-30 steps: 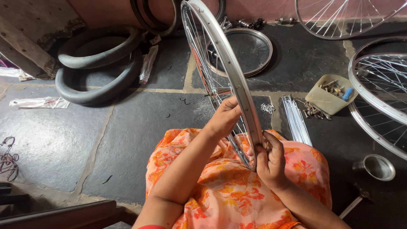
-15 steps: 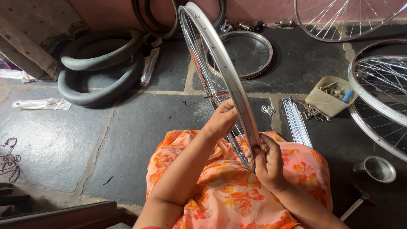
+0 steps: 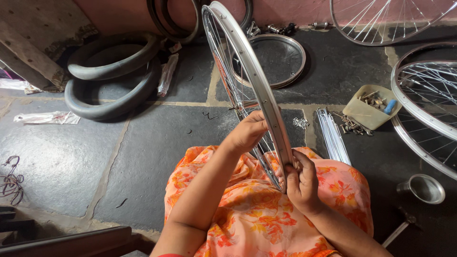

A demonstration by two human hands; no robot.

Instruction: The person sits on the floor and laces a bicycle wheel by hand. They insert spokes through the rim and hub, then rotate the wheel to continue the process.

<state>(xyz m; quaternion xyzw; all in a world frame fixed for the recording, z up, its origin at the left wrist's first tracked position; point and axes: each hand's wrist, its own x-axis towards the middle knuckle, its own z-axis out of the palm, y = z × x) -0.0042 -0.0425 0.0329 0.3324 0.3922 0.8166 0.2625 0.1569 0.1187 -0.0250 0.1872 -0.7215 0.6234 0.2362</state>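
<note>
Your left hand (image 3: 247, 131) & right hand (image 3: 301, 178) both grip the upright bike rim (image 3: 259, 85) w/ spokes over your lap, loose spoke bundle (image 3: 333, 135), parts tray (image 3: 369, 112) & steel cup (image 3: 424, 188) on your right.

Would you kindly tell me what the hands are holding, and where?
Both hands, left and right, grip the upright silver spoked wheel rim at its lower edge.

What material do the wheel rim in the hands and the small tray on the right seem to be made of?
Wheel rim: likely bare metal, steel or aluminium; silver, smooth, with bright reflections along its curve, held by the left hand and right hand.
Small tray: probably plastic; dull beige, soft rounded corners, no shine.
</note>
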